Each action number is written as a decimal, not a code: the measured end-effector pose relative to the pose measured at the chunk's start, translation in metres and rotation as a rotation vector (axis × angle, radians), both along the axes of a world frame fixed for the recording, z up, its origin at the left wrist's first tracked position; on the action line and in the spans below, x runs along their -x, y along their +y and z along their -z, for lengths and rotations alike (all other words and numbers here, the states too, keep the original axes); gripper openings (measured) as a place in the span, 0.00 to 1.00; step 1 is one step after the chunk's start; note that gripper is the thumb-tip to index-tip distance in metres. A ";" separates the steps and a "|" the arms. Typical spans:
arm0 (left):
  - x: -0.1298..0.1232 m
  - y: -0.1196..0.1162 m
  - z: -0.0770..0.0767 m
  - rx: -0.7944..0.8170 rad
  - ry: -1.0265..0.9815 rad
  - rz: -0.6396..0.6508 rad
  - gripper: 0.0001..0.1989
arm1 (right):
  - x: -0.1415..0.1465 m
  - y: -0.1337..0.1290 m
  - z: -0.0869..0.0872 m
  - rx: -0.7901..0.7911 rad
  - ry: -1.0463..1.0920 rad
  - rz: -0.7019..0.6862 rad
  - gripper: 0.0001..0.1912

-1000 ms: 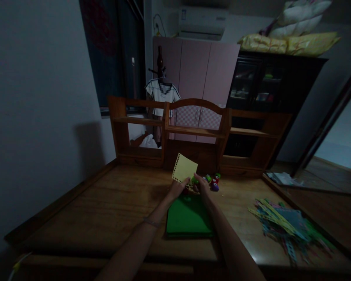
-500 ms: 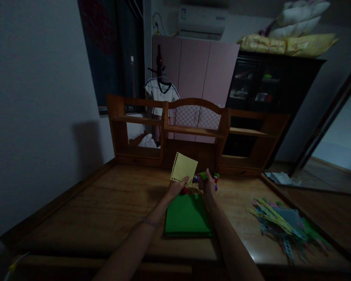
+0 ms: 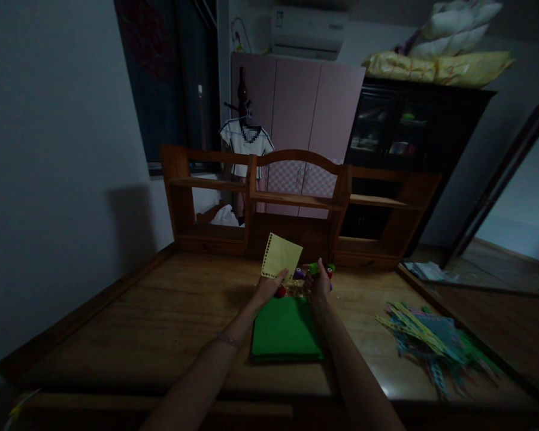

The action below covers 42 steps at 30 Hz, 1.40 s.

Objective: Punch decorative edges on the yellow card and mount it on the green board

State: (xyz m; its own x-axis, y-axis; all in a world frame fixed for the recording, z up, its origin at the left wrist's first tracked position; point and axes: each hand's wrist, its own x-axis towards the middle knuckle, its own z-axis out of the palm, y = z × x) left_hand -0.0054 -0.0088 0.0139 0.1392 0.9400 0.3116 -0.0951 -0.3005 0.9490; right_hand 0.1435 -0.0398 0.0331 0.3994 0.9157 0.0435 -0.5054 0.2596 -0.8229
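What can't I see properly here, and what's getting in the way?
All in the head view:
Left hand: some fingers are hidden behind the yellow paper.
Right hand: too dim and small to tell whether it grips the green thing by its thumb.
Red toy with an eye: partly covered by the right hand.
Pile of colourful strips: too tangled and dark to count.
Forearms: cut off by the bottom edge.

Light is dim. A dark window [image 3: 184, 90] breaks the pale left wall [image 3: 58, 131]; at the far side, a pink wardrobe [image 3: 295, 108] stands below an air conditioner [image 3: 308, 33], left of a black cabinet [image 3: 451, 131]. Wooden shelves [image 3: 295, 197] line the far edge of the surface [image 3: 161, 329].
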 end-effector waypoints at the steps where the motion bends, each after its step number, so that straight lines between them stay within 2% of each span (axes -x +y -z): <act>1: 0.000 0.001 0.001 -0.022 0.010 0.007 0.26 | 0.001 -0.001 -0.002 0.004 0.007 0.000 0.26; 4: -0.001 0.006 0.006 -0.080 0.030 0.010 0.26 | 0.003 -0.003 -0.004 0.013 0.007 -0.011 0.26; 10: -0.002 0.008 0.007 -0.087 0.056 -0.006 0.25 | 0.001 0.000 -0.001 0.010 -0.007 -0.039 0.25; 17: -0.002 0.002 0.000 -0.076 0.071 -0.002 0.27 | -0.004 0.007 0.007 0.039 0.010 -0.048 0.26; 31: 0.001 -0.011 -0.014 0.020 0.074 0.009 0.25 | -0.001 0.003 0.002 0.051 -0.046 -0.022 0.26; 37: 0.001 -0.008 -0.010 0.048 0.098 -0.007 0.24 | 0.001 0.000 -0.001 0.061 -0.040 -0.020 0.26; 42: 0.000 -0.001 -0.003 -0.048 0.104 0.011 0.26 | 0.004 -0.004 -0.006 0.052 -0.050 -0.028 0.25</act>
